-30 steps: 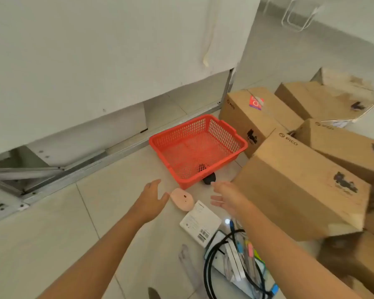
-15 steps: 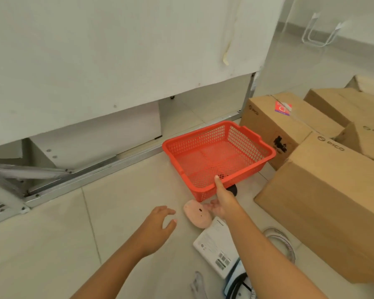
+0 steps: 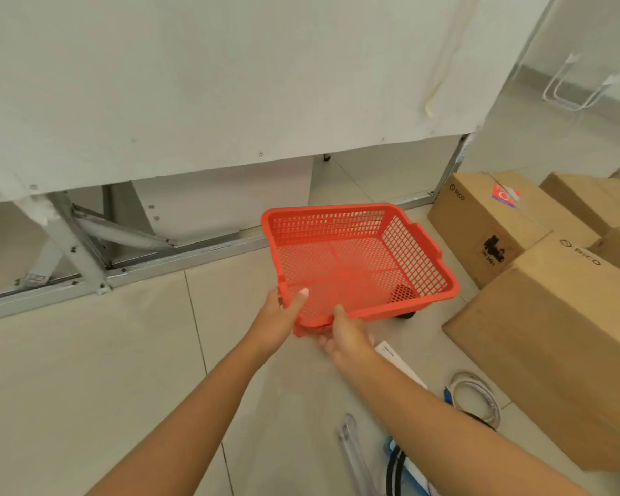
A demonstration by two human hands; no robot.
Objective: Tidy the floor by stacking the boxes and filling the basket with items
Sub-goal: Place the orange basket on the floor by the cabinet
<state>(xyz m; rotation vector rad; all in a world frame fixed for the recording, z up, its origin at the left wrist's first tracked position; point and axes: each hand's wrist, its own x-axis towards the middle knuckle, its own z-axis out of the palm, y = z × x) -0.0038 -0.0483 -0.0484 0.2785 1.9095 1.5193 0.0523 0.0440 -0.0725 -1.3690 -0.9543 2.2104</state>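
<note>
Both hands gripped the near corner of the red basket [image 3: 355, 259]: the left hand [image 3: 278, 322] had its thumb hooked over the rim and its fingers hidden beneath, and the right hand [image 3: 344, 334] had its thumb on the rim with its fingers curled under the base. The basket looked tilted, near corner raised, though whether its far side rested on the floor [image 3: 86, 370] could not be told. Nothing lay inside it; a dark round shape [image 3: 403, 293] showed through the mesh at its right near corner, with a black part poking out below the wall, too obscured to identify. To the right stood cardboard boxes: a large box [image 3: 559, 345] nearest, cut off by the frame edge, a second box [image 3: 487, 223] behind it bearing a red sticker, and more boxes [image 3: 587, 198] partly hidden further back. Just beyond the right wrist a white packet [image 3: 396, 359] showed only as a sliver, the forearm covering most of it. A coiled grey cable [image 3: 475, 395] lay on the tiles beside the large box. At the bottom edge, a clear plastic piece [image 3: 351, 449] and black and blue cables [image 3: 400, 467] were cut off and hard to make out. Behind the basket hung a white sheet [image 3: 194, 84] over a metal frame [image 3: 86, 252].
</note>
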